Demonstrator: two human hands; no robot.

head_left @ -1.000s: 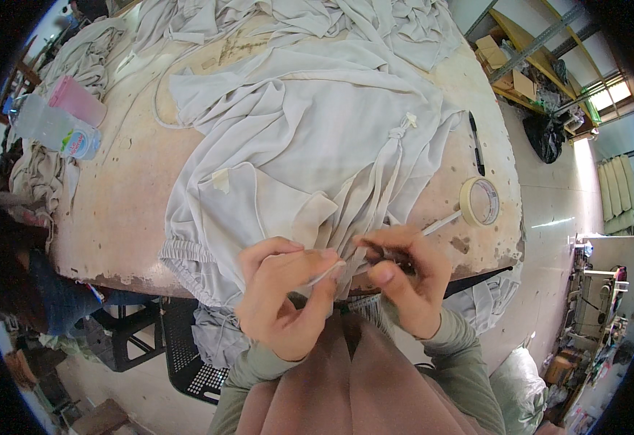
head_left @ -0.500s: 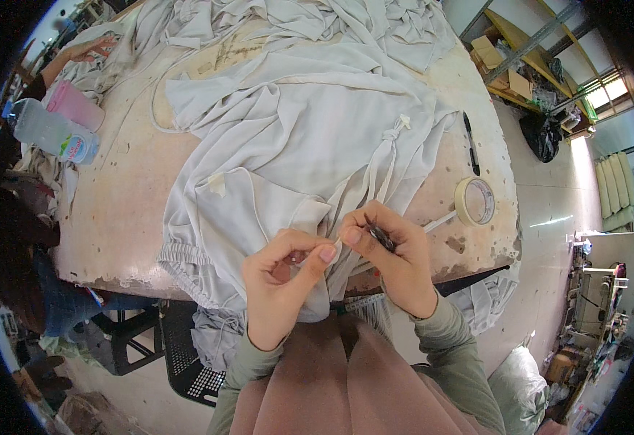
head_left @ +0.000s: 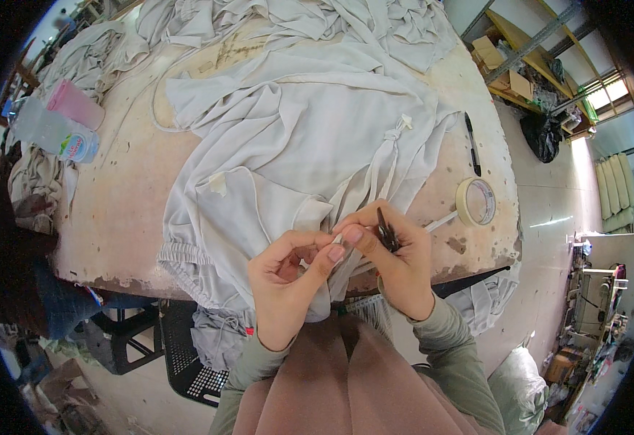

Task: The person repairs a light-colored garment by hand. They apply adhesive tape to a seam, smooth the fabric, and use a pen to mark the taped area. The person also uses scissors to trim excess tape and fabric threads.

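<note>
My left hand (head_left: 291,272) pinches the tip of a pale strip (head_left: 338,240) over a light grey garment (head_left: 302,138) with a gathered elastic band (head_left: 186,261). My right hand (head_left: 397,264) pinches at the same strip, thumb meeting my left fingertips, with small black snips (head_left: 384,229) held in its curled fingers. Several ties run up the garment to a knot (head_left: 397,135). A roll of masking tape (head_left: 464,203) and a black pen (head_left: 471,145) lie on the worktable (head_left: 99,239) to the right of the garment.
A water bottle (head_left: 45,130) and pink container (head_left: 77,101) stand at left, beside a co-worker in dark clothing (head_left: 19,268). More grey cloth (head_left: 295,22) lies at the far side. A black crate (head_left: 186,355) is below, shelving (head_left: 520,58) and a white sack (head_left: 516,391) at right.
My hands have come together at the strip and risen slightly, the right hand turning thumb inward. The co-worker's arm that reached into the cloth at upper left is no longer there.
</note>
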